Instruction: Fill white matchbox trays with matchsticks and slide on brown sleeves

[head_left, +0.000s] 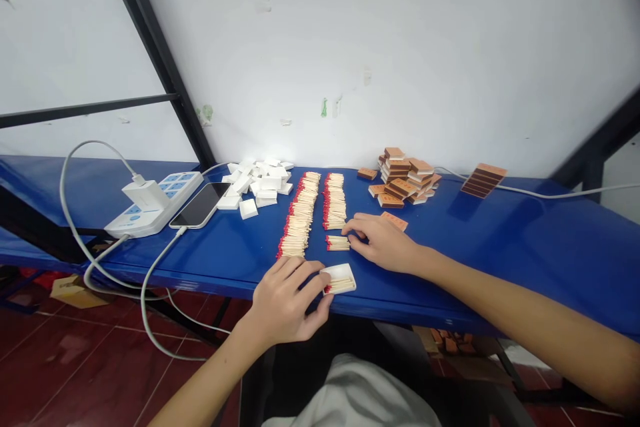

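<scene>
My left hand (293, 300) grips a small white matchbox tray (345, 271) at the table's front edge, its thumb and fingers around the left side. Some matches (342, 285) lie inside, along the near side. My right hand (383, 242) has its fingers bent, with index finger and thumb at the right end of a small group of matches (337, 243). That group lies just in front of a short column of red-tipped matches (335, 201). Left of it runs a longer column of matches (301, 213). An orange card piece (395, 220) is partly hidden behind my right hand.
White empty trays (260, 181) lie piled at the back left. Brown matchboxes (405, 177) are stacked at the back right, near a striped card (484, 180) by the wall. A phone (200, 205), a power strip (155, 203) and white cables occupy the left side.
</scene>
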Tool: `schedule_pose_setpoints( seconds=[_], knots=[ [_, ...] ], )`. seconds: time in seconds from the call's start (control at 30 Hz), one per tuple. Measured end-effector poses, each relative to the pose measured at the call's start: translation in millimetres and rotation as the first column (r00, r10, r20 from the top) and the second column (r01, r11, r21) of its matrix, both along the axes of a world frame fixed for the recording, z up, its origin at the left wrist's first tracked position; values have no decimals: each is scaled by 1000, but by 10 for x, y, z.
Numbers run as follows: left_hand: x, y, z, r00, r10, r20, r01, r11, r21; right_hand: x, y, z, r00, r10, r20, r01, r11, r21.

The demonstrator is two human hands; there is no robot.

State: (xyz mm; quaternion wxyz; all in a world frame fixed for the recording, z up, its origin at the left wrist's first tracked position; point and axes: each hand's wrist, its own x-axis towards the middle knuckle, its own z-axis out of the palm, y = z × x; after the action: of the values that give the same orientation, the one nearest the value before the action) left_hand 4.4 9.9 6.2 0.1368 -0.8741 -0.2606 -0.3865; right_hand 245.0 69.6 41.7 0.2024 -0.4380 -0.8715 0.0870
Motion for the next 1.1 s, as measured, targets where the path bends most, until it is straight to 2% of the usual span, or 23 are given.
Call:
schedule_pose_setpoints(
  seconds=[0.13, 0.47, 1.1],
  knots=[
    [-5, -1, 2, 1000, 6, -8, -6, 1000, 1, 0, -29, 16, 1000, 5, -14, -5, 1000, 0],
    [-11, 2, -11, 1000, 5, -10, -5, 1000, 1, -58, -66, 11, 996, 22, 84, -27, 998, 59],
    [-16, 0, -16, 1000, -2, -2, 2, 1000, -9, -55, -75, 0, 998, 62, -30, -62, 998, 19]
  ],
)
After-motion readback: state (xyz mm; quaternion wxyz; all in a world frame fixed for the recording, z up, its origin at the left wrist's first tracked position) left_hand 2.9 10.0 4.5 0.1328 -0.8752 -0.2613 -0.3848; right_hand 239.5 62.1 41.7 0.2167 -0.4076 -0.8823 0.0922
